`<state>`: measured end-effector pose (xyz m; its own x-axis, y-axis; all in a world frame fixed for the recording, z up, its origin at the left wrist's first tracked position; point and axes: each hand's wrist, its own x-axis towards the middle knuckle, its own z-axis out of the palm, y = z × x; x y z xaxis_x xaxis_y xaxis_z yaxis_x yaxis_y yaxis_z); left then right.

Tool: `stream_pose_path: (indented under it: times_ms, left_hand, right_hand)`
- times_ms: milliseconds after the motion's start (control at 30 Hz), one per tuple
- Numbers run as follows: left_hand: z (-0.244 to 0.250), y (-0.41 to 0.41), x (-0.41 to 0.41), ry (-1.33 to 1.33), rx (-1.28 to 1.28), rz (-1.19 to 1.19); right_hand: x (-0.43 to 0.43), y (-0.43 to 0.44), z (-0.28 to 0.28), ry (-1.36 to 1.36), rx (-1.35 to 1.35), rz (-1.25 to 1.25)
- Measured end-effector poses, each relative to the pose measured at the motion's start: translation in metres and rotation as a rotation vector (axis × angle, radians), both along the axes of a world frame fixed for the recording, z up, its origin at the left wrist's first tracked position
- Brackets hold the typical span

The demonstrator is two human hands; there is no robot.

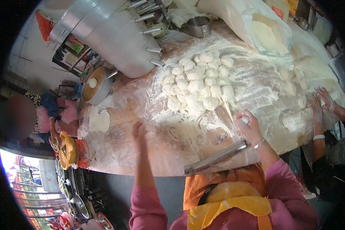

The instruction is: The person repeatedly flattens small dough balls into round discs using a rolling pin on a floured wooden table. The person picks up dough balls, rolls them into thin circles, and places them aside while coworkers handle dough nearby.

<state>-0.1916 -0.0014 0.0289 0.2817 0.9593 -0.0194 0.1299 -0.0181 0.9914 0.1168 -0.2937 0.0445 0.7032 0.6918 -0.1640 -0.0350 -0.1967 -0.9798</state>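
Note:
My left hand (pixel 139 133) is blurred by motion above the floured wooden table, right of the flattened dough wrappers (pixel 100 120); whether it holds anything cannot be told. My right hand (pixel 251 129) is closed around a small pale, round-ended object (pixel 245 119), just right of the dough pile. The rest of that object is hidden by the fingers. Below this hand a thick, shiny rolling pin (pixel 218 157) lies slantwise near the table's front edge. Many floured dough pieces (pixel 195 85) sit heaped ahead of me, with loose flour around them.
Stacked metal steamers (pixel 112 31) stand back left, beside a round pot of filling (pixel 96 86) with a pale ball on it. An open flour sack (pixel 267 34) and metal cup (pixel 199 26) are behind. A co-worker's hands (pixel 319 100) touch dough at right; another person sits left by a yellow bowl (pixel 67 151).

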Motion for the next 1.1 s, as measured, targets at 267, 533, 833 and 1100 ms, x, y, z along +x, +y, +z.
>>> stream_pose_path:
  times_ms: [267, 533, 833, 1100]
  left_hand:
    - [-0.006, -0.014, 0.140, 0.643, 0.701, -0.299]
    - [0.028, -0.092, 0.071, 1.034, 0.677, -0.607]
    - [-0.018, -0.119, 0.085, 0.891, 0.955, -0.651]
    - [-0.002, -0.127, 0.105, 0.990, 0.841, -0.545]
  right_hand:
    - [0.004, 0.000, -0.015, -0.137, 0.037, -0.013]
    - [0.003, -0.002, -0.013, 0.011, 0.077, -0.037]
    - [0.000, 0.001, -0.013, -0.011, 0.097, -0.006]
    - [0.000, 0.010, -0.008, -0.051, 0.090, 0.015]
